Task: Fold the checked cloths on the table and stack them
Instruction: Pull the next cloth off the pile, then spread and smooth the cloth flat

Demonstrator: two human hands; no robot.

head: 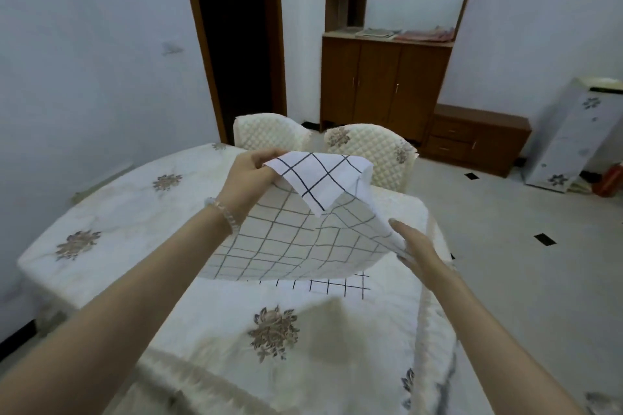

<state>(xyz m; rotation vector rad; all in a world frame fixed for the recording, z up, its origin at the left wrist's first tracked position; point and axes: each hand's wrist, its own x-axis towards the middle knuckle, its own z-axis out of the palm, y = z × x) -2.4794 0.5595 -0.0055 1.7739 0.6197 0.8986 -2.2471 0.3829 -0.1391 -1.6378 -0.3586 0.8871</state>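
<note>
A white cloth [296, 239] with a thin dark check hangs in the air over the table, its far corner flopped over toward me. My left hand [251, 173] pinches the cloth's far left corner. My right hand [416, 246] holds the cloth's right edge, with the fingers stretched along it and the thumb hidden behind the fabric. Under the lifted cloth another checked cloth [340, 286] lies flat on the table; only its near edge shows.
The table [135, 212] wears a cream cloth with brown flower patches. Two quilted chairs [374, 151] stand at its far side. A wooden cabinet [384, 77] with folded fabrics on its shelf is behind them, and tiled floor lies to the right.
</note>
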